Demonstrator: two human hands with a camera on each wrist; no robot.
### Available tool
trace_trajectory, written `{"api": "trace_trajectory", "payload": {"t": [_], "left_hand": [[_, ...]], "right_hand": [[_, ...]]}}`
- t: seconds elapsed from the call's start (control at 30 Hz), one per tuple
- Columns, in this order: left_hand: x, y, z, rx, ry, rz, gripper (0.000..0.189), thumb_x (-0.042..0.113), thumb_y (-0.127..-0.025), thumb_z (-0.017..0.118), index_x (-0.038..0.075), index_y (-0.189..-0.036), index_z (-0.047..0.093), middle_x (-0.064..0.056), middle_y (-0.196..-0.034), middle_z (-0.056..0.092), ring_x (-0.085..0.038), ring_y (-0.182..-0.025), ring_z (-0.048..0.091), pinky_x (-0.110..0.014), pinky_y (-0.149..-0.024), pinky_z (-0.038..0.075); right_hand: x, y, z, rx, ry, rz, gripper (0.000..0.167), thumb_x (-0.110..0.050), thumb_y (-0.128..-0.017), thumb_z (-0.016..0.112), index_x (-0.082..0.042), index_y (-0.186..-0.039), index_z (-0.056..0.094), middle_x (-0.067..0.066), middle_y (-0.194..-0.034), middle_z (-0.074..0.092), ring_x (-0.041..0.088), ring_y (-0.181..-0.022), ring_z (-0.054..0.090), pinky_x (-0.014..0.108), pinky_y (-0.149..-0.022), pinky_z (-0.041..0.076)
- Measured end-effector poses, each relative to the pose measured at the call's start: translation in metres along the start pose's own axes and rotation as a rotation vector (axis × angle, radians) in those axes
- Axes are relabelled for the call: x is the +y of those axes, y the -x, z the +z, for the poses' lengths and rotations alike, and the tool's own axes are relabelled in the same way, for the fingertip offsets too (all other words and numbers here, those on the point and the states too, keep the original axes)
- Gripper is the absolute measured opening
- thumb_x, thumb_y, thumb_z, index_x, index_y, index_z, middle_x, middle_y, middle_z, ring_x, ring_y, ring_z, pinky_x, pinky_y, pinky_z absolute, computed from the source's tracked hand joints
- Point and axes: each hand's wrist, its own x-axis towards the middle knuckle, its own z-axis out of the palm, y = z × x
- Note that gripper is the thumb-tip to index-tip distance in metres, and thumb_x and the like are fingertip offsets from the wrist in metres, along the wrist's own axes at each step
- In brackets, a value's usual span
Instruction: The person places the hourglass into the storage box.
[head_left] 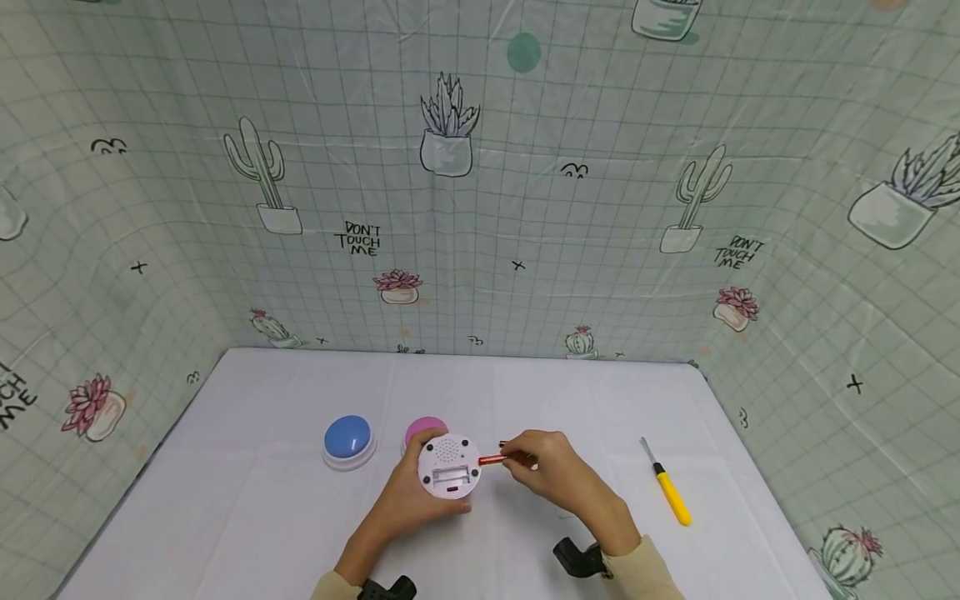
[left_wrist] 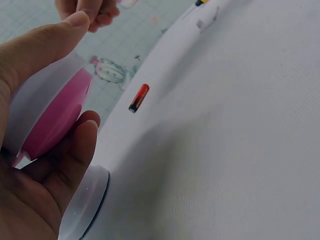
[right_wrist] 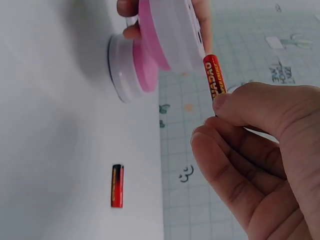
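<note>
Left hand (head_left: 405,493) curls round the button (head_left: 447,461) above the worktop (head_left: 277,508), underside facing the person, likely to expose its bay (head_left: 452,477). Right hand (head_left: 553,468) pinches a battery (head_left: 491,459) by one end, tip free beside the button.

Soft, even light falls over the head view, where the patterned cloth (head_left: 480,200) stretches and leans toward the edges. Both wrist views are dimmer and greyer, with broad, blurred shadows across the white table (left_wrist: 230,140). Fine detail looks soft, though lettering on the nearer battery (right_wrist: 213,72) is legible
</note>
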Motion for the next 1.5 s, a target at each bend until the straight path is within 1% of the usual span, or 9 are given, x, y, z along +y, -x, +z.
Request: {"api": "trace_trajectory", "payload": {"t": [0.17,0.3,0.4,0.6,0.7,0.93,1.17,1.27,1.5], "left_hand": [[-0.003,-0.001,-0.003,0.017,-0.011,-0.006,0.106,0.017,-0.058,0.101,0.016,-0.146,0.042,-0.003,-0.133,0.061,-0.02,-0.116,0.056,-0.037,-0.102,0.046],[-0.002,-0.002,-0.004,0.016,0.01,-0.014,0.108,0.015,-0.056,0.102,0.016,-0.146,0.042,-0.002,-0.132,0.061,-0.019,-0.114,0.056,-0.034,-0.101,0.046],[-0.002,-0.002,-0.005,0.015,0.018,-0.016,0.109,0.015,-0.056,0.102,0.016,-0.146,0.042,-0.001,-0.132,0.061,-0.019,-0.114,0.056,-0.033,-0.101,0.046],[-0.001,-0.002,-0.005,0.015,0.013,-0.012,0.109,0.017,-0.056,0.102,0.014,-0.147,0.042,-0.001,-0.132,0.061,-0.018,-0.113,0.056,-0.033,-0.101,0.045],[-0.002,-0.002,-0.005,0.013,0.009,0.004,0.108,0.017,-0.057,0.101,0.013,-0.147,0.041,-0.004,-0.133,0.061,-0.02,-0.112,0.056,-0.033,-0.099,0.046],[-0.003,-0.001,-0.003,0.008,0.017,-0.004,0.107,0.015,-0.058,0.101,0.014,-0.146,0.041,-0.005,-0.134,0.06,-0.021,-0.112,0.055,-0.033,-0.098,0.046],[-0.002,-0.001,-0.002,0.003,0.017,-0.017,0.109,0.019,-0.057,0.102,0.016,-0.147,0.04,-0.004,-0.135,0.059,-0.02,-0.112,0.055,-0.033,-0.098,0.046],[-0.001,0.0,-0.001,0.001,0.015,-0.022,0.11,0.02,-0.057,0.102,0.015,-0.148,0.04,-0.005,-0.135,0.059,-0.02,-0.113,0.055,-0.035,-0.099,0.046],[0.0,0.0,-0.002,-0.001,0.024,-0.017,0.11,0.02,-0.057,0.102,0.015,-0.147,0.04,-0.005,-0.136,0.058,-0.02,-0.113,0.055,-0.034,-0.098,0.046]], "right_hand": [[0.016,0.008,-0.002,0.024,0.023,0.043,0.008,-0.001,-0.088,0.078,-0.003,-0.096,0.077,0.006,-0.088,0.076,0.004,-0.075,0.066,0.019,-0.067,0.056],[0.028,0.013,0.001,0.018,0.031,0.12,0.006,-0.003,-0.089,0.077,-0.006,-0.095,0.078,0.005,-0.086,0.076,0.003,-0.075,0.066,0.02,-0.067,0.056],[0.037,0.014,0.003,0.0,0.012,0.175,0.006,-0.002,-0.09,0.076,-0.005,-0.095,0.078,0.004,-0.087,0.076,0.004,-0.075,0.067,0.02,-0.068,0.056],[0.051,0.013,0.011,-0.016,0.024,0.215,0.004,-0.002,-0.09,0.076,-0.003,-0.093,0.078,0.004,-0.086,0.076,0.008,-0.075,0.068,0.022,-0.068,0.056],[0.057,0.011,0.015,-0.024,0.03,0.243,0.005,-0.002,-0.089,0.076,-0.003,-0.093,0.078,0.004,-0.086,0.076,0.007,-0.075,0.067,0.022,-0.068,0.055],[0.061,0.007,0.023,-0.054,0.025,0.302,0.004,-0.002,-0.09,0.075,-0.002,-0.092,0.078,0.004,-0.087,0.076,0.006,-0.075,0.064,0.021,-0.067,0.054],[0.061,0.007,0.028,-0.057,0.037,0.338,0.004,-0.005,-0.09,0.077,-0.001,-0.09,0.078,0.004,-0.087,0.076,0.006,-0.076,0.062,0.022,-0.067,0.053],[0.062,0.007,0.029,-0.05,0.028,0.355,0.005,-0.005,-0.09,0.077,-0.001,-0.091,0.078,0.004,-0.087,0.076,0.007,-0.076,0.062,0.022,-0.067,0.053],[0.064,0.008,0.03,-0.057,0.026,0.356,0.005,-0.007,-0.091,0.077,-0.002,-0.09,0.077,0.003,-0.087,0.074,0.006,-0.076,0.062,0.022,-0.068,0.053]]}}
